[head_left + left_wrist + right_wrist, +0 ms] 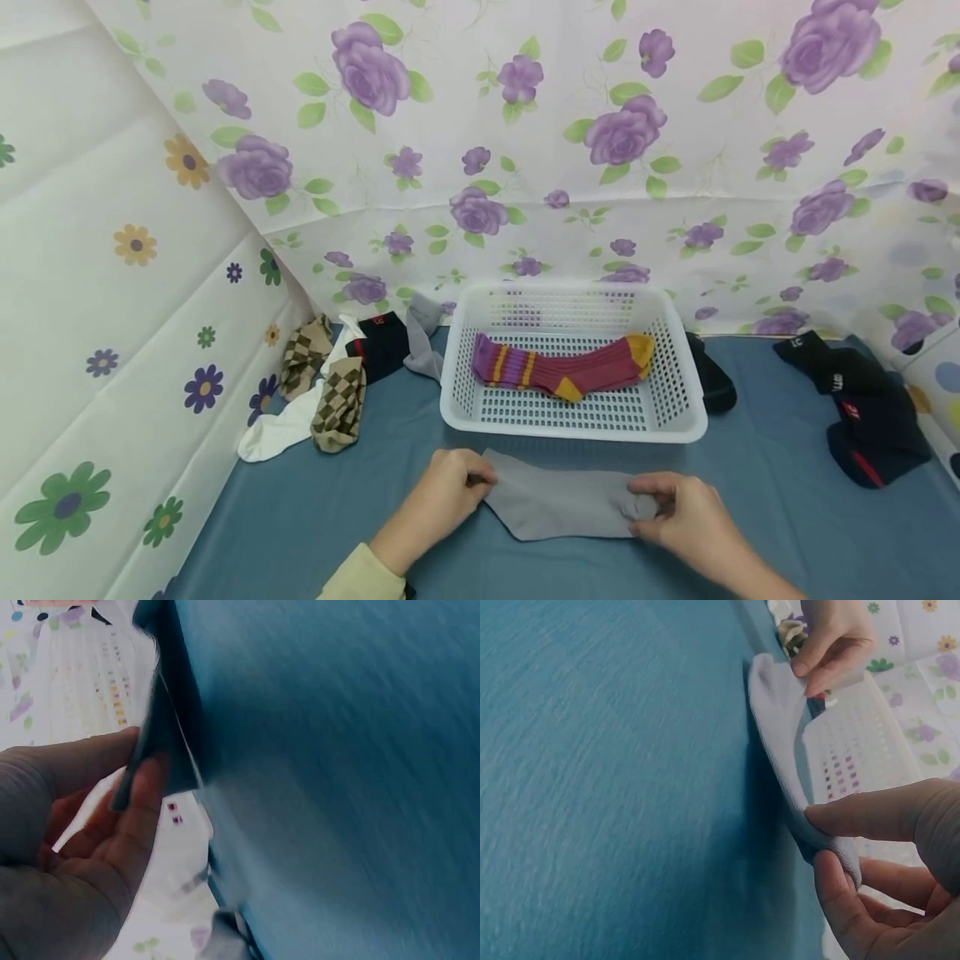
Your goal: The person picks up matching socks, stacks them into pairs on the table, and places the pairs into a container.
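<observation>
A grey sock [558, 500] is stretched out flat between both hands in front of the basket. At its left end, my left hand [450, 487] pinches a corner between thumb and fingers. My right hand [686, 521] grips the right end, where the fabric is bunched. In the right wrist view the sock [776, 712] looks lifted off the cloth, with the thumb and fingers of my right hand [885, 877] around its near end. The left wrist view shows my left hand [90, 825] pinching the sock edge, which looks dark there.
A white plastic basket [573, 431] holds a maroon, purple and yellow pair of socks [562, 367]. Checkered socks [339, 408], white socks [281, 429], a navy sock [384, 346] and another grey sock [422, 333] lie left. Dark socks [877, 408] lie right; a black sock [712, 379] adjoins the basket.
</observation>
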A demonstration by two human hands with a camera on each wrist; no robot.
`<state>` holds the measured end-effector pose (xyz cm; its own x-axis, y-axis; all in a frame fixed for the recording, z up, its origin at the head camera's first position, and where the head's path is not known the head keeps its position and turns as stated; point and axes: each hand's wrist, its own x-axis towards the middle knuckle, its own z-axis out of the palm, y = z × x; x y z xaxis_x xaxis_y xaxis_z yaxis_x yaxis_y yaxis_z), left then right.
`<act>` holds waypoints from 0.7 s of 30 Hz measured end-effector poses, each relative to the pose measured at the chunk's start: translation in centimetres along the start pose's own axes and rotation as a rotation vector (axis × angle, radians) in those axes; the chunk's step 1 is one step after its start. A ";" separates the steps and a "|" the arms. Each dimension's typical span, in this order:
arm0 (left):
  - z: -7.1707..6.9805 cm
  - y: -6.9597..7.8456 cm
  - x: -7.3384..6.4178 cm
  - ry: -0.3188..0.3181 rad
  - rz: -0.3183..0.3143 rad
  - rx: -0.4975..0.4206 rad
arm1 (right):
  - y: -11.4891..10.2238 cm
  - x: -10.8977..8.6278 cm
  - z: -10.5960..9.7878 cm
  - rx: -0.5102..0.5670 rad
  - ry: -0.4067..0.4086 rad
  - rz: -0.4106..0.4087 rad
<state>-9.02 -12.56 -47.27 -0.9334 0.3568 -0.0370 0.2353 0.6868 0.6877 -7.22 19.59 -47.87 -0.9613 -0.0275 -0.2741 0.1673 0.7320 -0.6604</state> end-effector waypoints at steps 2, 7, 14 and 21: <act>0.2 0.1 0.1 -0.036 -0.031 0.024 | 0.4 0.3 0.1 -0.002 -0.002 0.000; 0.2 0.4 0.1 -0.080 -0.067 0.077 | 0.9 0.7 0.0 -0.004 -0.024 -0.023; -0.5 1.4 -0.1 0.005 -0.086 0.260 | -0.1 0.3 -1.5 -0.246 0.032 -0.091; 0.5 1.9 0.6 -0.064 -0.041 0.218 | -1.3 -0.4 -0.4 -0.363 0.054 -0.393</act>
<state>-9.00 -10.73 -46.34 -0.9260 0.3603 -0.1129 0.2566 0.8199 0.5117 -7.12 18.93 -46.56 -0.9479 -0.3182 -0.0122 -0.2841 0.8623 -0.4191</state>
